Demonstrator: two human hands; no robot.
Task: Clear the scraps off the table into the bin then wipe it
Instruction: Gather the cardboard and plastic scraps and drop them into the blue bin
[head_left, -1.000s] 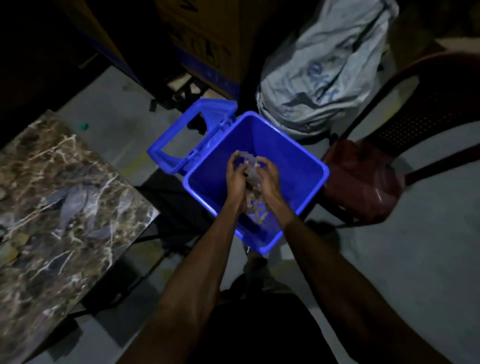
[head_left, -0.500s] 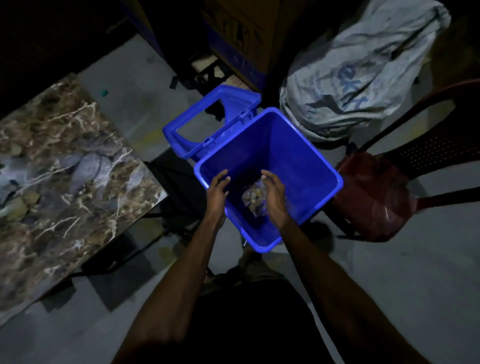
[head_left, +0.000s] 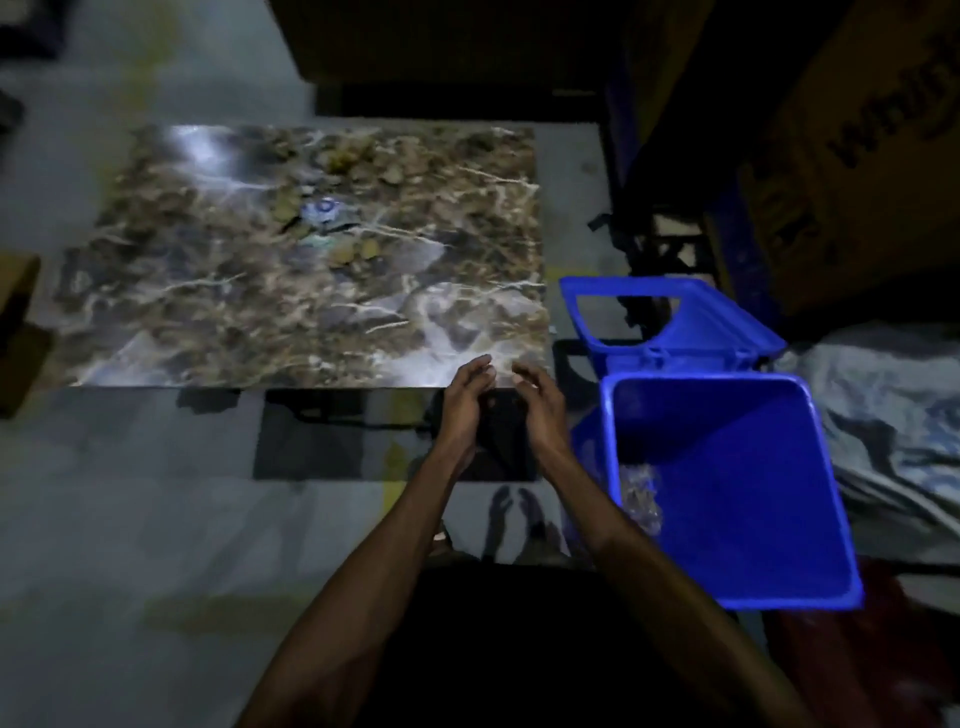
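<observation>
A marble-patterned table (head_left: 218, 291) fills the upper left. Scraps (head_left: 332, 218) lie near its middle, among them a crumpled wrapper with a blue ring and small brownish pieces, more of which sit toward the far edge (head_left: 353, 156). The blue bin (head_left: 779, 519) stands at the right with its swing lid (head_left: 675, 322) flipped back; pale scraps (head_left: 641, 493) lie inside against its left wall. My left hand (head_left: 465, 400) and my right hand (head_left: 540, 405) hover side by side at the table's near right corner, palms facing, fingers loosely bent, holding nothing.
Cardboard boxes (head_left: 841, 171) stand behind the bin. A grey-white sack (head_left: 893, 405) lies at the right, and something dark red (head_left: 857, 665) sits by the bin at the bottom right. A brown box (head_left: 15, 322) is at the left edge, on grey floor.
My hands let the scraps drop into the bin and drew out of it. They now hang by the table's corner, and my view has turned left to the table.
</observation>
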